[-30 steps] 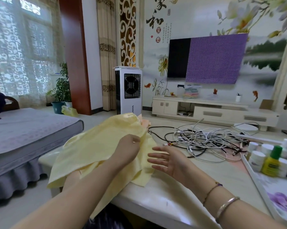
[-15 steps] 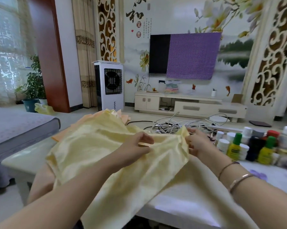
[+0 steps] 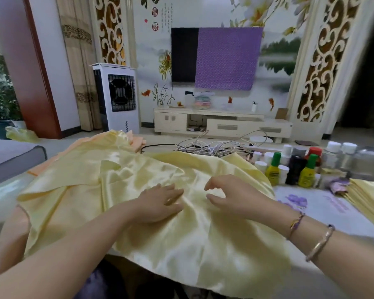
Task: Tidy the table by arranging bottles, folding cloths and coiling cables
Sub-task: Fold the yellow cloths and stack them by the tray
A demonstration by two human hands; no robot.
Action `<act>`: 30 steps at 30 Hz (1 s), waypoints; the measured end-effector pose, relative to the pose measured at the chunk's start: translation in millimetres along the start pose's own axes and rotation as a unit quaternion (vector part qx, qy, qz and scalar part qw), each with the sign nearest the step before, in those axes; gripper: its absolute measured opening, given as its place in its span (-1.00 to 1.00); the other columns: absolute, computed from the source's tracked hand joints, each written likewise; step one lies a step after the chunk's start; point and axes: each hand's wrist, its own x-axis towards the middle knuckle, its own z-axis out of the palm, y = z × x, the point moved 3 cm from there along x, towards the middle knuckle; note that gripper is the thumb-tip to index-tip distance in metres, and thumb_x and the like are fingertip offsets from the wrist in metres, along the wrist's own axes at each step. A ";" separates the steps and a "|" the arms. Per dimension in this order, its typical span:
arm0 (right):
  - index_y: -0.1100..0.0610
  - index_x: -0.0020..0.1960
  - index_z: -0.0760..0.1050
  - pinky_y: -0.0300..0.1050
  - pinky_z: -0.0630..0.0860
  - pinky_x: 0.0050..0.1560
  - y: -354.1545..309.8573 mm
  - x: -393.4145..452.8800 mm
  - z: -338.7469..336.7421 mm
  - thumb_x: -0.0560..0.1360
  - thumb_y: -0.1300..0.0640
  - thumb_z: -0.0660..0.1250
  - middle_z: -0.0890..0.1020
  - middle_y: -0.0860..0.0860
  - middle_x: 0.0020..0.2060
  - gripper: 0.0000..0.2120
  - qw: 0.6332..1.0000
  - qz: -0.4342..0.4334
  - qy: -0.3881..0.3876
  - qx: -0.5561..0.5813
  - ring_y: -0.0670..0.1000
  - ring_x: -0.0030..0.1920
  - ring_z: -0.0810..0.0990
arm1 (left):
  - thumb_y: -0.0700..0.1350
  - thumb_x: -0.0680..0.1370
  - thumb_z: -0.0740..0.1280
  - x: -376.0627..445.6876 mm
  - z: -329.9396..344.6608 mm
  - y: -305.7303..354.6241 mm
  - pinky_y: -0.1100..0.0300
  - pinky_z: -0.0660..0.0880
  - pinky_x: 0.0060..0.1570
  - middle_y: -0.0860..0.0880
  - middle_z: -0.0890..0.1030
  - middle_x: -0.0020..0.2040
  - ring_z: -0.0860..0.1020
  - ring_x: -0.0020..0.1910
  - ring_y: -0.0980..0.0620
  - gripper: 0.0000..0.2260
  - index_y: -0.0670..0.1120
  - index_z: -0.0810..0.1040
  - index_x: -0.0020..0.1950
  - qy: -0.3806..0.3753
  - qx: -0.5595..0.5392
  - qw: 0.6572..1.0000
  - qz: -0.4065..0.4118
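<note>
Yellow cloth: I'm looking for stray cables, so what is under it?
The yellow cloth covers the table, with both hands on top. The cable tangle shows only behind it; anything beneath is hidden.

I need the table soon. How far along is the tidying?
Done: a stack of folded cloths at the right. In hand: both hands, left and right, flat on a yellow cloth, still unfolded. Left: tangled cables, clustered bottles.
</note>
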 end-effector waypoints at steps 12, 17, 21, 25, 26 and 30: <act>-0.16 0.55 -0.01 -0.10 0.06 0.49 -10.9 -25.8 24.7 0.56 -0.25 0.14 0.09 -0.09 0.54 -0.36 0.978 -0.073 -0.192 -0.026 -0.03 0.53 0.07 | 0.29 0.59 -0.03 13.4 4.3 8.0 -0.18 -0.09 0.47 0.08 -0.06 0.58 -0.09 0.56 -0.10 -0.47 0.21 0.01 0.54 0.014 0.023 0.998 -0.064; -0.16 0.53 0.09 -0.13 0.05 0.48 12.1 -12.4 38.5 0.65 -0.07 -0.01 0.11 -0.10 0.54 -0.56 0.986 -0.075 -0.149 -0.020 -0.04 0.53 0.06 | 0.21 0.54 0.23 -17.0 -16.0 18.0 0.24 0.15 0.37 0.13 0.24 0.50 0.18 0.46 0.15 -0.50 0.14 0.31 0.46 0.091 -0.191 0.975 0.066; 0.04 0.39 0.39 -0.15 0.35 0.18 23.4 10.2 28.0 0.66 0.04 0.07 0.53 -0.03 0.24 -0.66 0.994 -0.011 -0.097 0.052 -0.01 0.22 0.48 | 0.34 0.34 0.38 -48.2 -20.9 24.1 0.31 0.29 0.20 0.31 0.37 0.25 0.31 0.28 0.33 -0.51 0.24 0.42 0.21 0.054 -0.212 0.970 0.109; 0.06 0.34 0.40 -0.08 0.39 0.22 20.7 21.2 24.2 0.60 0.08 0.21 0.53 0.02 0.24 -0.68 0.997 0.004 -0.069 0.015 0.05 0.24 0.48 | 0.06 0.47 0.43 -49.8 -20.6 13.5 0.19 0.42 0.15 0.15 0.46 0.05 0.46 0.08 0.26 -0.82 0.08 0.50 -0.01 0.094 -0.151 0.975 0.136; 0.03 0.38 0.33 -0.10 0.35 0.27 17.4 19.8 24.2 0.58 0.06 0.24 0.47 0.00 0.30 -0.62 0.999 -0.001 -0.050 -0.014 0.03 0.30 0.43 | 0.00 0.49 0.41 -49.5 -22.6 11.8 0.16 0.45 0.11 0.13 0.49 0.00 0.49 0.02 0.24 -0.90 0.06 0.51 -0.07 0.116 -0.148 0.973 0.133; 0.00 0.42 0.21 -0.11 0.21 0.39 -17.8 3.8 21.5 0.46 -0.18 0.34 0.35 -0.05 0.36 -0.37 0.998 -0.038 0.013 0.040 -0.02 0.39 0.25 | -0.05 0.52 0.36 -44.8 -30.9 13.1 0.10 0.50 -0.14 0.09 0.57 -0.19 0.53 -0.24 0.14 -0.87 0.05 0.49 -0.22 0.197 -0.173 0.959 0.109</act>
